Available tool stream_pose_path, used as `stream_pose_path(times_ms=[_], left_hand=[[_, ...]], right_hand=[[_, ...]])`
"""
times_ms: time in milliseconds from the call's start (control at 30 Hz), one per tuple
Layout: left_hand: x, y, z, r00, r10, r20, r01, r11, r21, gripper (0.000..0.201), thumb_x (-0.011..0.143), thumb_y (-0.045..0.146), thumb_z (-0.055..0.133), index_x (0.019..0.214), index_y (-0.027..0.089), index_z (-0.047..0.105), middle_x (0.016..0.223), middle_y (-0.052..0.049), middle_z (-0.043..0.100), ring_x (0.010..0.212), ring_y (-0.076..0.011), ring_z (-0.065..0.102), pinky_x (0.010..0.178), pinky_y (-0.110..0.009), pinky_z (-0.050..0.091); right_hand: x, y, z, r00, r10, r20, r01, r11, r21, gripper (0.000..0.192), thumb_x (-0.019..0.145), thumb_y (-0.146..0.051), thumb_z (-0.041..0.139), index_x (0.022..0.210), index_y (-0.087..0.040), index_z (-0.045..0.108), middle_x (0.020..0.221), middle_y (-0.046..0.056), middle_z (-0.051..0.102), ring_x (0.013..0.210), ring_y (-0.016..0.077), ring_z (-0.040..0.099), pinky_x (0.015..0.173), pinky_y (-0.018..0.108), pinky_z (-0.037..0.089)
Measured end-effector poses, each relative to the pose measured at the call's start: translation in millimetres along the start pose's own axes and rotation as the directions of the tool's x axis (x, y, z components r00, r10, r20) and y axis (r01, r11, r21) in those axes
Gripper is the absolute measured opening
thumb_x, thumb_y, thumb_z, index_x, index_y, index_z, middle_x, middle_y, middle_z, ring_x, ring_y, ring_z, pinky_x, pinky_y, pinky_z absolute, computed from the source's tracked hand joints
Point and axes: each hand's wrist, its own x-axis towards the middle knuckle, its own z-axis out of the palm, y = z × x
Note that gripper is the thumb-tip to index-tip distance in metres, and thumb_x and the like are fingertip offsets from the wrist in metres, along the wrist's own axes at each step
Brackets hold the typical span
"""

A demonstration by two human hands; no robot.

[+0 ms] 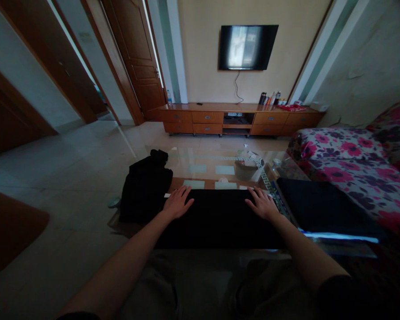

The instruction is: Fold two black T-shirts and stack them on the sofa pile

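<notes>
A black cloth [220, 220], spread into a flat rectangle, lies on the glass coffee table [183, 171] in front of me. On its far left corner rests my left hand [178, 203], palm down with the fingers spread. My right hand [262, 203] lies the same way on the far right corner, fingers apart. The cloth is too dark to tell what kind of garment it is. A rumpled pile of black clothing [145, 186] sits left of my left hand. To the right of my right hand lies a dark folded cloth [326, 206].
A clear plastic bag [251, 162] stands towards the table's far right. A flowered sofa [346, 169] borders the right side. Along the far wall runs a low wooden cabinet [206, 117] with bottles [270, 98] on top, and a television [248, 46] hangs above it.
</notes>
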Motion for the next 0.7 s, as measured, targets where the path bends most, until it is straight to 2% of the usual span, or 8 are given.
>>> stream_pose_path(times_ms=[100,233,300,400,567,700], left_hand=[[-1.0,1.9,-4.2,1.000,0.011,-0.016,-0.011,1.000,0.015,0.066,0.099,0.058,0.036,0.156,0.024,0.035,0.163,-0.009,0.035,0.153,-0.0265,0.026,0.125,-0.046,0.015],[2.2,19.4,-3.7,0.995,0.082,-0.063,-0.081,0.997,0.021,0.069,0.100,0.058,0.034,0.159,0.022,0.031,0.166,-0.007,0.028,0.156,-0.0240,0.017,0.127,-0.043,0.010],[3.3,28.0,-0.2,0.990,0.133,-0.048,-0.133,0.991,0.012,0.069,0.101,0.057,0.030,0.160,0.022,0.027,0.168,-0.005,0.024,0.156,-0.0223,0.016,0.127,-0.042,0.011],[2.8,32.4,4.5,0.988,0.152,-0.002,-0.152,0.988,0.007,0.068,0.101,0.058,0.028,0.161,0.025,0.027,0.168,-0.002,0.024,0.156,-0.0225,0.013,0.126,-0.043,0.012],[6.0,24.3,2.8,0.981,0.192,0.016,-0.191,0.981,-0.008,0.066,0.102,0.057,0.028,0.160,0.026,0.030,0.168,-0.001,0.024,0.157,-0.0216,0.013,0.127,-0.042,0.012],[15.5,34.7,1.6,0.987,0.158,-0.033,-0.159,0.987,-0.003,0.059,0.103,0.051,0.027,0.157,0.029,0.035,0.165,-0.001,0.031,0.155,-0.0215,0.018,0.127,-0.044,0.010]], right_hand=[[-2.2,-2.6,0.4,1.000,0.009,-0.024,-0.009,1.000,-0.015,0.072,0.098,-0.066,0.034,0.160,-0.029,0.032,0.166,0.010,0.026,0.152,0.0338,0.023,0.119,0.060,0.021],[1.8,-28.4,-8.9,0.991,-0.019,-0.134,0.015,0.999,-0.036,0.076,0.099,-0.063,0.033,0.161,-0.020,0.029,0.169,0.011,0.017,0.155,0.0318,0.013,0.123,0.057,0.009],[3.8,-42.9,-11.0,0.986,-0.097,-0.137,0.094,0.995,-0.028,0.071,0.101,-0.060,0.029,0.163,-0.024,0.024,0.170,0.007,0.015,0.156,0.0281,0.011,0.124,0.052,0.010],[2.3,-56.4,-6.3,0.982,-0.181,-0.049,0.180,0.983,-0.031,0.063,0.102,-0.060,0.028,0.160,-0.036,0.029,0.170,0.000,0.016,0.156,0.0282,0.011,0.124,0.052,0.013],[-3.5,-63.8,4.6,0.992,-0.127,-0.014,0.126,0.991,-0.045,0.064,0.100,-0.064,0.030,0.157,-0.035,0.037,0.168,0.004,0.024,0.155,0.0328,0.012,0.122,0.059,0.011],[3.2,-83.6,2.9,0.996,-0.036,-0.081,0.035,0.999,-0.022,0.072,0.100,-0.066,0.026,0.155,-0.022,0.042,0.165,0.012,0.028,0.154,0.0344,0.016,0.122,0.057,0.010]])
